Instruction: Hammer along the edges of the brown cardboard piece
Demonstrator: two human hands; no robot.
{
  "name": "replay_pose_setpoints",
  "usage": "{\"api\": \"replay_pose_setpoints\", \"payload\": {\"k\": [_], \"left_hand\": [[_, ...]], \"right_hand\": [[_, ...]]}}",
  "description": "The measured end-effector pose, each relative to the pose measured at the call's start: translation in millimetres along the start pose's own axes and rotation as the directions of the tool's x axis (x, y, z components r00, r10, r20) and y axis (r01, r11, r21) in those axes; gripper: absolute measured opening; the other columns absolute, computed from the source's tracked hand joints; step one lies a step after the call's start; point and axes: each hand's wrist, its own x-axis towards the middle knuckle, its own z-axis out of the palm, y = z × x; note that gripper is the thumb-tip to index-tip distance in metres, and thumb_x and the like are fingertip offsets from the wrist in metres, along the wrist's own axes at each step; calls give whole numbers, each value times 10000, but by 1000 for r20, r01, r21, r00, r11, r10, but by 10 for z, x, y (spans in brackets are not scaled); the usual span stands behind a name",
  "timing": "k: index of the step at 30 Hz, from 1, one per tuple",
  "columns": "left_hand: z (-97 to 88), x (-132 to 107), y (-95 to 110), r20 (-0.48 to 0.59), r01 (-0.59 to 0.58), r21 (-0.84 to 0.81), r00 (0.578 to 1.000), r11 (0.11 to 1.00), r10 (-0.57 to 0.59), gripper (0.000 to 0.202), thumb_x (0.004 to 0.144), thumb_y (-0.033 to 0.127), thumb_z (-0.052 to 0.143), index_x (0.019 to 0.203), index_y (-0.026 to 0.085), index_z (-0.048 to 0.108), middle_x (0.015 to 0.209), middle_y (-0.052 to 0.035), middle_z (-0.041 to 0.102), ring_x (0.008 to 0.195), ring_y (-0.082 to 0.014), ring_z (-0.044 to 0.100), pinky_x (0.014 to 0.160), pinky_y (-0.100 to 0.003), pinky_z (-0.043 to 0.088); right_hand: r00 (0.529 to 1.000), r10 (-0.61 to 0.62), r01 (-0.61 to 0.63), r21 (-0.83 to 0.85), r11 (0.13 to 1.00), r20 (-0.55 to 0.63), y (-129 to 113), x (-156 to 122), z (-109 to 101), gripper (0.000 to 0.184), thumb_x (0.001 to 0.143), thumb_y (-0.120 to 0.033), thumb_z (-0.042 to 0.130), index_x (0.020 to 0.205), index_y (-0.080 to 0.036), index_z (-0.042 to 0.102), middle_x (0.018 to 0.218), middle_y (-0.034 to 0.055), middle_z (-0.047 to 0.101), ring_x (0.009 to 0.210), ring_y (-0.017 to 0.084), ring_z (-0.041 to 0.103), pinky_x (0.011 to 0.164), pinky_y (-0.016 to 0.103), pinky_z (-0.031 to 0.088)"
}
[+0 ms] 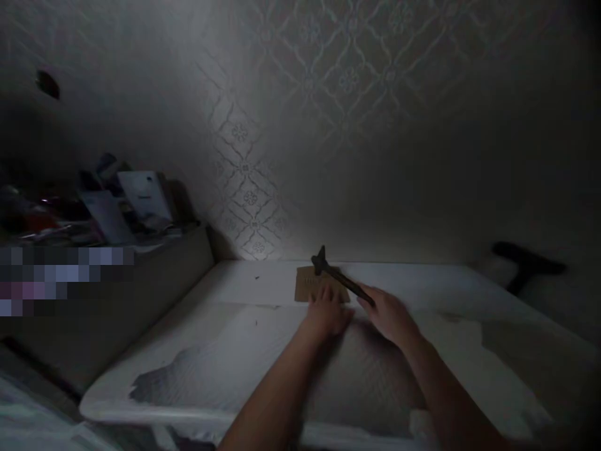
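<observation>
A small brown piece of cardboard [304, 289] lies on the white tabletop near the wall. A row of small marks shows on it, too dim to make out. My left hand [327, 307] rests on its near edge with the fingers spread flat. In my right hand [385, 313] is the dark handle of a hammer [346, 282], gripped near its end. The hammer's head hangs over the far part of the cardboard, just beyond my left fingertips. Whether the head touches the cardboard I cannot tell.
The worn white table [225, 357] has peeling patches and a few dark specks. At the left, a raised cabinet [159, 282] carries a white box [145, 194] and blurred clutter. A black T-shaped object [526, 262] stands at the right edge. Patterned wallpaper [347, 125] rises behind.
</observation>
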Motion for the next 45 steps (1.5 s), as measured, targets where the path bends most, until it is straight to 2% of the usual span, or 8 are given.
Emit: {"api": "replay_pose_setpoints", "payload": {"k": [16,25,31,35,40,43,45], "left_hand": [[16,2,-11,-26,-10,-3,1000,1000,10,714,913,521,339,1471,91,228,1528,-209,155,1414,-334,111,1095,-587,138],[-3,-3,-3,-12,-4,-5,1000,1000,4,705,913,520,339,1471,104,228,1527,-198,173,1415,-320,127,1096,-578,148],[-17,-6,-2,-17,-14,2,1000,1000,14,730,908,549,319,1474,100,217,1533,-191,161,1415,-318,128,1096,-580,148],[1,-3,-4,-13,-9,42,1000,999,9,719,912,552,309,1471,107,223,1534,-186,170,1415,-312,130,1098,-566,165],[14,5,-6,-26,-8,57,1000,998,10,713,923,565,262,1468,105,234,1532,-184,184,1412,-318,142,1101,-553,178],[13,6,-9,1,2,61,1000,998,-2,743,909,590,281,1473,112,218,1536,-187,161,1413,-324,129,1097,-563,177],[16,4,-9,-17,-1,64,1000,998,2,731,914,581,272,1474,115,214,1538,-178,164,1414,-320,128,1099,-558,175]], "right_hand": [[1000,26,-26,-31,999,-16,-26,-4,26,392,907,-267,402,1262,-209,557,1138,97,671,1027,228,627,866,324,466],[999,37,-37,-4,999,-18,-25,-1,39,397,897,-263,433,1276,-242,548,1133,79,678,1033,220,625,885,331,463],[1000,12,-12,27,1000,-1,-2,4,63,389,892,-248,427,1251,-222,573,1132,81,681,1015,227,638,857,323,482],[999,18,-16,54,998,-38,31,12,93,396,896,-270,425,1258,-200,571,1142,98,676,1026,237,635,863,332,482],[999,10,-8,77,997,-30,61,19,114,398,877,-252,445,1253,-249,578,1090,69,701,1014,235,641,859,333,483],[999,31,-28,90,996,-31,62,24,114,402,879,-262,439,1256,-225,576,1092,86,700,1015,237,641,858,331,481],[999,37,-35,95,995,-20,61,27,115,400,883,-270,435,1251,-222,581,1088,90,700,1009,236,644,856,328,479]]}}
